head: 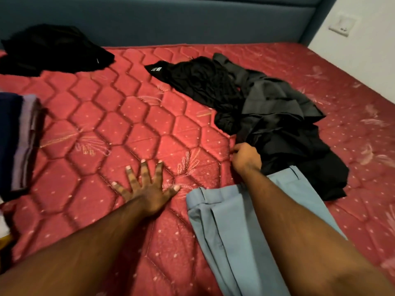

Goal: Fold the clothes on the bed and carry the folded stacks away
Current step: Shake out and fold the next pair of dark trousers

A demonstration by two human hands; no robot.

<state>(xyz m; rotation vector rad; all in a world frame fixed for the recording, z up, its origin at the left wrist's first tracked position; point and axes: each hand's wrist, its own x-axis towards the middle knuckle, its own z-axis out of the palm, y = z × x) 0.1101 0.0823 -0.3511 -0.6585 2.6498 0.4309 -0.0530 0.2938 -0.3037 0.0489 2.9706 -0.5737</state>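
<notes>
Red quilted mattress [119, 124] fills most of what I see, stitched in hexagons with pale flecks. My left hand [147, 189] lies flat on it, fingers spread and straight, gripping nothing. My right hand [245, 157] sits at the near edge of the dark clothes pile [273, 116], fingers curled into the black fabric there; the tips are hidden in the cloth, so I read it as a pinch on the pile's edge. That pile sprawls across the right half of the bed, black and charcoal pieces tangled together, one with a small white label at its far left corner.

Under my right forearm lies a pair of light blue trousers [224, 227], running toward me, its far end touching the dark pile. My forearm crosses over it and hides part of it.

Off to the far left, by the blue padded headboard [192, 20], rests a separate black garment [53, 48], well apart from both hands. At the left edge sits a folded stack [19, 142], navy and lilac layers. A white wall switch [342, 25] shows at upper right.
</notes>
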